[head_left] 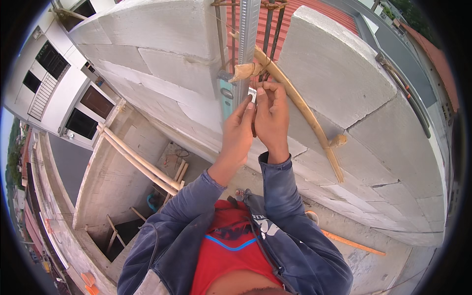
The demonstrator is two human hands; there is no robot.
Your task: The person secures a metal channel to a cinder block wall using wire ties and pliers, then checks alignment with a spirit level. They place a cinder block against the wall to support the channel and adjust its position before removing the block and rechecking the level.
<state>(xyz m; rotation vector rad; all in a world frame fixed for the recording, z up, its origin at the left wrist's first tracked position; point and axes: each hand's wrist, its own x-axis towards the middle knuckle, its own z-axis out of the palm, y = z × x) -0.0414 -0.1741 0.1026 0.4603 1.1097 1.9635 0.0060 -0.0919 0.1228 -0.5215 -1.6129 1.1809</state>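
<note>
Both hands are up at the column gap between the left block wall point(167, 32) and right block wall point(344, 73). Left hand point(237, 130): thumb and fingertips pinching a small silvery piece point(252, 93), right beside the upright perforated metal channel point(249, 39). Right hand point(272, 120): fingers curled, tips drawn together just under the tie wire point(261, 73); can't tell if they grip the wire. Hands nearly touching. Dark thin rod point(254, 125) hangs below the fingers, upper end hidden.

Teal spirit level point(226, 98) stands upright along the channel's left side. Short bamboo stub point(245, 72) crosses in front of the channel, wired near the long bamboo strip point(300, 98), which slants down across the right wall. Rebar point(268, 37) rises behind, red ribbed roof point(334, 11) beyond. Bent dark hose point(408, 93) lies over the right wall's edge. Orange bar point(354, 242) on the floor, lower right.
</note>
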